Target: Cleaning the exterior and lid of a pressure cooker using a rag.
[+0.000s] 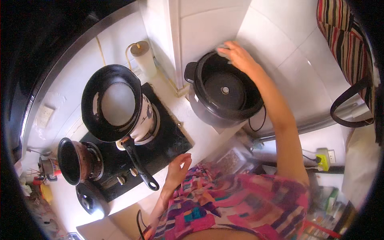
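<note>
An electric cooker (pixel 207 111) with a dark body stands on the counter, its lid off. Inside its black well the heating plate (pixel 232 96) shows, with a small metal button at the centre. My right hand (pixel 237 57) reaches over to the cooker's far rim. Its fingers press a pale, blurred piece of cloth (pixel 223 51) there; the exact material is unclear. Close to the counter's front edge, my left hand (pixel 179 168) hangs with bent, parted fingers and nothing visible in them. It is nearest to the gas stove's corner.
On the black gas stove (pixel 162 153), a frying pan (pixel 118 103) rests tilted on a patterned pot (pixel 144 121), its handle (pixel 139 165) jutting forward past the stove edge. A brown pot (pixel 85 162) and a dark lid (pixel 91 199) are at left. A pale bottle (pixel 145 61) stands behind.
</note>
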The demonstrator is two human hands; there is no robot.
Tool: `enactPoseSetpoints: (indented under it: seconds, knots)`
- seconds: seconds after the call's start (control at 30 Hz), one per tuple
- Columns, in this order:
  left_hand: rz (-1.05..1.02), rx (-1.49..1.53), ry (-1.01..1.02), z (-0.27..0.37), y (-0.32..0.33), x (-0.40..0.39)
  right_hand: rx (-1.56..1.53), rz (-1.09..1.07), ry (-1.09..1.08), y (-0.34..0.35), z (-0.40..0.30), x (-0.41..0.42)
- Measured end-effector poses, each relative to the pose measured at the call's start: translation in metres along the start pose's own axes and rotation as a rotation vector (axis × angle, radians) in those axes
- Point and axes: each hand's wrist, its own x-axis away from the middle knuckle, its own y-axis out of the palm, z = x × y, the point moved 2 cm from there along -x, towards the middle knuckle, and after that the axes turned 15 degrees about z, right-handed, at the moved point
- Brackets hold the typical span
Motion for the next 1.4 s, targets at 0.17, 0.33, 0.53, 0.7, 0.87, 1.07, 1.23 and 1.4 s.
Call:
enactPoseSetpoints:
  seconds: [0.17, 0.33, 0.53, 0.7, 0.87, 1.07, 1.23, 1.4]
  knots:
    - [-0.035, -0.013, 0.037, -0.007, 0.005, -0.003, 0.178, -0.037, 0.333, -0.031, 0.043, 0.066]
    - [-0.139, -0.037, 0.078, -0.005, 0.005, -0.002, 0.153, -0.185, 0.586, -0.074, 0.014, 0.116]
    - [-0.205, -0.039, 0.124, -0.013, 0.004, 0.004, -0.109, -0.591, 0.618, -0.139, -0.064, 0.134]
    - [-0.207, -0.072, 0.127, -0.013, -0.005, 0.014, -0.67, -0.112, 0.749, -0.154, -0.106, 0.142]
    - [-0.191, -0.069, 0.123, -0.012, -0.018, 0.023, -0.2, 0.154, 0.434, -0.103, -0.141, 0.153]
    - [-0.2, -0.008, 0.111, -0.026, -0.008, 0.023, -0.153, 0.136, 0.314, -0.059, -0.179, 0.085]
    - [-0.212, -0.023, 0.136, -0.016, -0.007, 0.026, -0.169, 0.198, 0.215, -0.054, -0.187, 0.089]
    - [-0.148, -0.028, 0.138, -0.033, -0.025, 0.029, 0.11, -0.01, 0.214, -0.116, -0.145, 0.15]
